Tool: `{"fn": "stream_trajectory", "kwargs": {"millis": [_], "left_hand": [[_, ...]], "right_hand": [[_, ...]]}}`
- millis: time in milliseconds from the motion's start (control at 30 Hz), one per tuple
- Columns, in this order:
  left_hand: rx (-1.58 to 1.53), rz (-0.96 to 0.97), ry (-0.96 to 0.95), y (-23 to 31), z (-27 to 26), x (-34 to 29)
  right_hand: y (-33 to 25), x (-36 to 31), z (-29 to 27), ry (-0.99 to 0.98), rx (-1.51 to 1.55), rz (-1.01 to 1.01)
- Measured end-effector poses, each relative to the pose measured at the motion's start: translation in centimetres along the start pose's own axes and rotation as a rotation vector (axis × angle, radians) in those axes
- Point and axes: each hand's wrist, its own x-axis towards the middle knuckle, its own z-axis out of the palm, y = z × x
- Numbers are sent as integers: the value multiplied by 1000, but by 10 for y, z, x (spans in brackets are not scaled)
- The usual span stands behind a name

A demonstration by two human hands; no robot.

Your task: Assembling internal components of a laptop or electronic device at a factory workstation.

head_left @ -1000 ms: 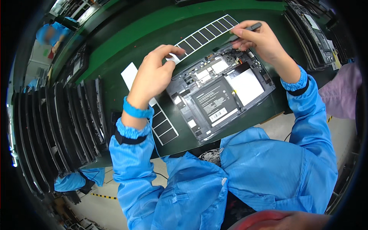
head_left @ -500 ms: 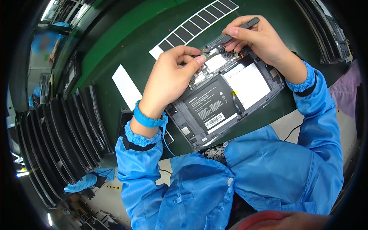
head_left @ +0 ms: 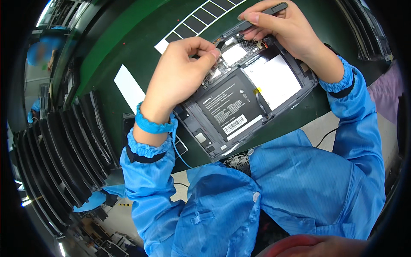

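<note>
An opened tablet-like device [head_left: 187,118] lies tilted on the green bench, its circuit board [head_left: 234,54] along the far side and a black battery [head_left: 233,100] nearer me. My left hand [head_left: 176,70] is at the board's far left edge, thumb and forefinger pinched. A small dark piece shows at those fingertips, too hidden to name. A slim black hand tool [head_left: 277,8] is gripped in my right hand [head_left: 293,32] above the board's far right part. It slants down leftward toward the far edge; its tip is hard to make out. A blue strap [head_left: 150,124] with a cord circles my left wrist.
Many dark panels [head_left: 55,150] stand in a row at the left, and more dark panels [head_left: 357,32] at the far right. A white strip [head_left: 129,88] and a sheet of black rectangles [head_left: 201,19] lie on the bench. Lilac fabric [head_left: 383,92] shows at right.
The whole view has shifted, so the bench and device sit higher and farther left. Both hands stay at the far edge of the board, with the tool still in my right hand.
</note>
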Motion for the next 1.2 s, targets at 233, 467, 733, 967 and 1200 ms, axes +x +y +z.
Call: {"fn": "stream_trajectory", "kwargs": {"millis": [233, 467, 733, 967, 1200], "left_hand": [[159, -72, -70, 9, -4, 13], [377, -98, -165, 20, -7, 25], [483, -178, -325, 36, -14, 44], [524, -201, -345, 42, -14, 46], [546, -211, -338, 42, -14, 46]], "right_hand": [[0, -2, 2, 36, -56, -14], [-1, 1, 3, 63, -162, 25], [4, 4, 1, 28, -190, -25], [1, 2, 0, -35, -175, -70], [1, 2, 1, -44, -163, -75]]}}
